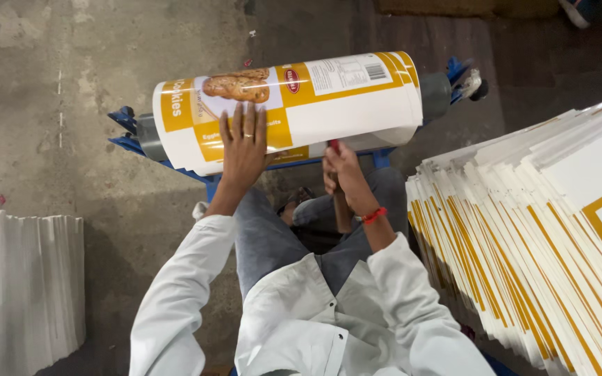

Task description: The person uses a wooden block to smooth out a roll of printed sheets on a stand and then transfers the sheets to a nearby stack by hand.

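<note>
A large roll of white and yellow printed packaging film [343, 97], with a picture of a cookie on it, lies across a blue metal stand [125, 129] on a grey core. My left hand [244, 143] rests flat on the roll's near side, fingers spread, a ring on one finger. My right hand [339, 167] is under the roll's lower edge, closed around a small red-handled tool [333, 145]; its tip is hidden. A red band sits on that wrist. I wear a white shirt and grey trousers.
A fanned stack of white and yellow printed sheets [524, 237] fills the right side. Another stack of plain white sheets [22, 278] stands at the lower left. Bare concrete floor [71, 83] lies beyond the stand.
</note>
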